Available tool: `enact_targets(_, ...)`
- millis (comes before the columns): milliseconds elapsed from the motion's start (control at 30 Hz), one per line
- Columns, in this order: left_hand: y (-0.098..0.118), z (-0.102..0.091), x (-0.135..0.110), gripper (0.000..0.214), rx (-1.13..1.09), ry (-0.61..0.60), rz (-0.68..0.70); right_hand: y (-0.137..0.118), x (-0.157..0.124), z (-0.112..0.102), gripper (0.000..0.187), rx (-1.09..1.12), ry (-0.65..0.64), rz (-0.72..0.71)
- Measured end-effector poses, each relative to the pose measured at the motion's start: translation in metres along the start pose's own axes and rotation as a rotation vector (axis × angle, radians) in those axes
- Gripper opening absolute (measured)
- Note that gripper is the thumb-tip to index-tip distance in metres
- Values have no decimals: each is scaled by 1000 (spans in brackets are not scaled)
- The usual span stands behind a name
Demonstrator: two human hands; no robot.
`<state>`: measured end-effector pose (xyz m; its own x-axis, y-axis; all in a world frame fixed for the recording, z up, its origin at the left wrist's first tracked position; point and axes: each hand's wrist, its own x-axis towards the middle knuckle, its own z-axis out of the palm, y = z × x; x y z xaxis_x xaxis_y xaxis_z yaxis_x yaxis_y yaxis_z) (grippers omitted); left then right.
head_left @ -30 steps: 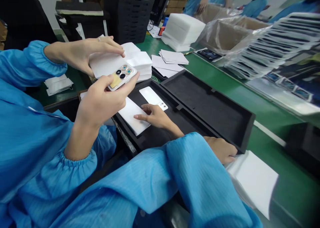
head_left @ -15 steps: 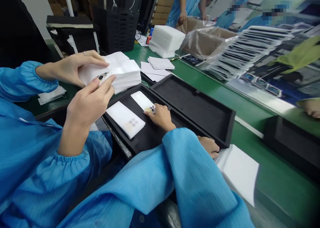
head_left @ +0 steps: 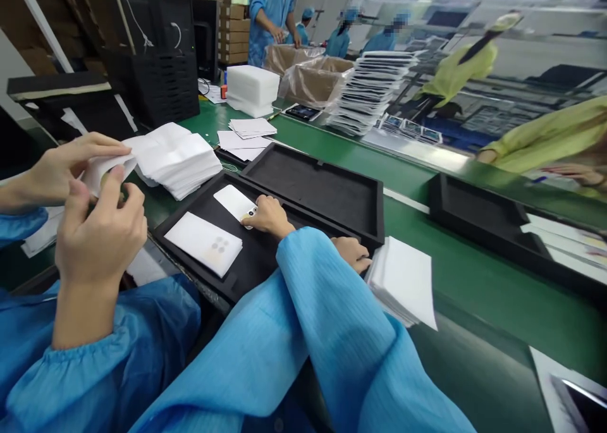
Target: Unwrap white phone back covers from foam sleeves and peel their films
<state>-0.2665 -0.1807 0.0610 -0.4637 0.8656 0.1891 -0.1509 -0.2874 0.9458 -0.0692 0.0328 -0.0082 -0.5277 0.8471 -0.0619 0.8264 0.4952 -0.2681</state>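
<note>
The person's left hand (head_left: 269,217) lies on a white phone (head_left: 231,201), and its fingers (head_left: 260,207) rest over the end with the small dark camera lenses, released rather than clenched. The phone lies flat on its front, back upward, tilted across the near compartment of a black foam tray (head_left: 313,186). The hand hides part of its camera end. There is one phone in view in the tray, and just beside it lies one white panel (head_left: 203,243) marked with a cluster of grey circles.

The tray has two compartments side by side, split by a raised ridge. The right hand (head_left: 351,253) sits at the tray's near corner, just beside a stack of white sheets (head_left: 402,282). Its sleeve covers part of it, so I cannot tell whether it grips anything.

To the left, a co-worker's two hands (head_left: 97,196) hold a folded white sheet (head_left: 109,172) next to a larger white stack (head_left: 173,158). Both stacks sit on a green surface (head_left: 408,221). A second black tray (head_left: 474,221) lies farther right on it. Beyond are a block of white foam (head_left: 251,90) and a tall pile of packaged sheets (head_left: 372,91).
</note>
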Motion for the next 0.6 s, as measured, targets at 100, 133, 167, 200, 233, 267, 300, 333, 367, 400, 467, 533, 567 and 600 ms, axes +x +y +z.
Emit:
enact_targets(100, 4, 4, -3, 52, -187, 69, -38, -2, 0, 0, 58, 23, 2, -5)
enact_targets(133, 5, 6, -4, 50, -213, 87, -53, -3, -1, 0, 58, 30, 4, -8)
enact_targets(167, 5, 7, -5, 50, -207, 95, -77, -3, -1, -1, 59, 36, 5, -10)
enact_targets(200, 5, 9, -7, 51, -169, 94, -99, -3, -2, -1, 61, 41, 6, -13)
enact_targets(233, 4, 9, -9, 51, -123, 88, -117, -4, -3, -2, 62, 44, 8, -15)
enact_targets(267, 3, 10, -11, 52, -82, 80, -135, -4, -4, -3, 64, 43, 10, -17)
enact_targets(300, 1, 11, -14, 53, -44, 78, -147, -4, -5, -3, 65, 40, 10, -20)
enact_targets(333, -1, 11, -16, 58, -3, 88, -145, -4, -6, -4, 65, 34, 7, -26)
enact_targets(367, -4, 12, -19, 61, 20, 110, -144, -3, -7, -5, 64, 27, 1, -35)
enact_targets(400, -6, 13, -22, 63, 12, 139, -153, -3, -8, -6, 62, 21, -8, -44)
enact_targets(467, -9, 16, -27, 58, -102, 197, -213, -3, -10, -6, 56, 15, -35, -58)
enact_targets(533, -10, 20, -32, 41, -281, 252, -273, -2, -9, -5, 54, 21, -64, -54)
enact_targets(567, -11, 22, -34, 35, -353, 295, -290, -2, -9, -5, 55, 26, -75, -48)
enact_targets(600, -11, 24, -36, 32, -386, 352, -286, -2, -8, -4, 57, 31, -84, -40)
